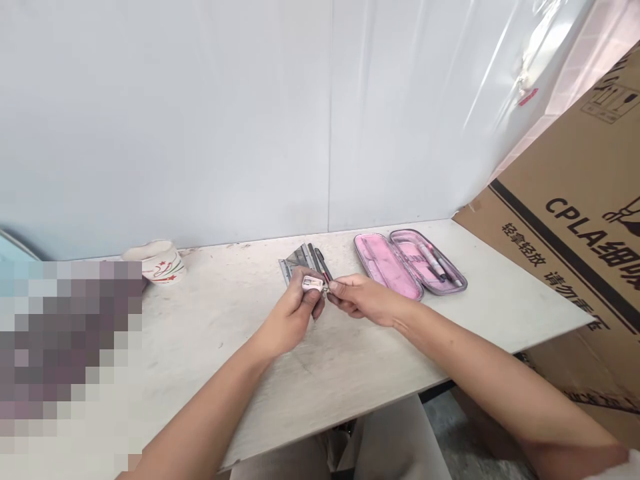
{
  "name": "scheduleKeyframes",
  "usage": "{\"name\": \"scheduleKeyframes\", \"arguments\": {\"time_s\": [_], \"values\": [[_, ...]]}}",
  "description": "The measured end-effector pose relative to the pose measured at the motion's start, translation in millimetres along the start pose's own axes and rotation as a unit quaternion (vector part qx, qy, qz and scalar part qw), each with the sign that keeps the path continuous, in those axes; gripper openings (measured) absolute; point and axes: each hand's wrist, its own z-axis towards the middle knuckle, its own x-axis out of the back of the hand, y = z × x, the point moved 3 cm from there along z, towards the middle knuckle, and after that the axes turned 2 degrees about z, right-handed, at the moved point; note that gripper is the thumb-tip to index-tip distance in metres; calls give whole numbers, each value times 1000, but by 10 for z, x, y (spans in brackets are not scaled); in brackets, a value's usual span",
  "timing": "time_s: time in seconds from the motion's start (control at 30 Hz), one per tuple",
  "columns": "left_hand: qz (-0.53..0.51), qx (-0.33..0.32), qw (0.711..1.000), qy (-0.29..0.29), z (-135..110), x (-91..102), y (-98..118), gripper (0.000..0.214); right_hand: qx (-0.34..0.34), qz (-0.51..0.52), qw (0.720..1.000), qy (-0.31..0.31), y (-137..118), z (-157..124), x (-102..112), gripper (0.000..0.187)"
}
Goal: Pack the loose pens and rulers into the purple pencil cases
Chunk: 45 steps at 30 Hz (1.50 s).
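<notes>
A small whitish pencil sharpener sits between the thumb and fingers of my left hand. Close against its right side, the fingertips of my right hand pinch something small, mostly hidden by the fingers, so its kind cannot be told. Just behind my hands, a clear set square and ruler lie on the table beside dark pens. To the right, a pink pencil case lies unzipped and spread flat, with a few pens in its far half.
A paper cup with a red and green pattern stands at the back left of the white table. Large cardboard boxes rise along the right edge, and a pale wall closes off the back. A blurred patch covers the lower left.
</notes>
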Motion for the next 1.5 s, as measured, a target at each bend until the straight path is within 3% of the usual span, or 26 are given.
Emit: {"name": "scheduleKeyframes", "arguments": {"time_s": [0.07,0.1,0.17,0.23,0.3,0.33,0.37,0.47,0.53,0.63,0.73,0.83,0.87,0.9,1.0,1.1,1.17,1.23,1.3,1.37,1.43,1.5], "values": [[20,-1,1000,2,11,-16,1,11,-28,66,996,-44,16,8,20,39],[17,7,1000,10,22,-30,-5,10,-26,43,998,-32,17,12,40,39],[-33,37,998,43,50,-59,-29,8,12,-106,993,41,-14,10,83,37],[-143,73,983,85,69,-86,-69,8,80,-321,936,122,-93,-11,85,31],[-269,97,954,87,73,-120,-108,11,143,-480,854,142,-163,-25,28,27],[-303,95,944,87,70,-122,-118,11,156,-517,830,139,-182,-20,4,26],[-319,85,940,88,63,-113,-121,10,153,-525,826,138,-194,-5,-4,26],[-273,39,958,84,33,-50,-106,8,62,-398,908,112,-185,91,46,29],[-201,15,977,73,20,-14,-96,11,4,-283,958,54,-172,152,77,36],[-140,6,989,56,34,-11,-112,13,-54,-179,982,-12,-155,180,94,42],[-209,41,974,82,71,-36,-168,10,-31,-265,962,57,-165,155,94,37],[-319,79,938,111,90,-55,-210,12,93,-453,879,119,-231,131,25,23],[-336,82,932,111,90,-55,-213,12,107,-475,865,123,-238,137,11,21],[-338,79,932,107,89,-52,-212,12,91,-460,876,116,-232,156,16,20],[-284,54,954,83,84,-34,-205,10,-31,-298,952,70,-189,236,85,28],[-236,46,969,60,95,-31,-228,10,-116,-168,979,2,-178,266,108,35],[-240,56,967,66,112,-26,-255,10,-124,-177,976,15,-192,247,97,34],[-267,64,958,83,126,-13,-275,11,-70,-289,952,77,-232,211,69,30],[-297,69,947,97,125,2,-283,11,20,-442,888,124,-282,168,2,23],[-309,65,944,97,112,13,-276,8,78,-531,833,132,-296,146,-64,21],[-291,52,951,92,92,22,-262,6,74,-523,839,132,-274,160,-70,21],[-249,39,963,93,74,32,-251,5,35,-426,894,134,-235,195,-27,21]]}}
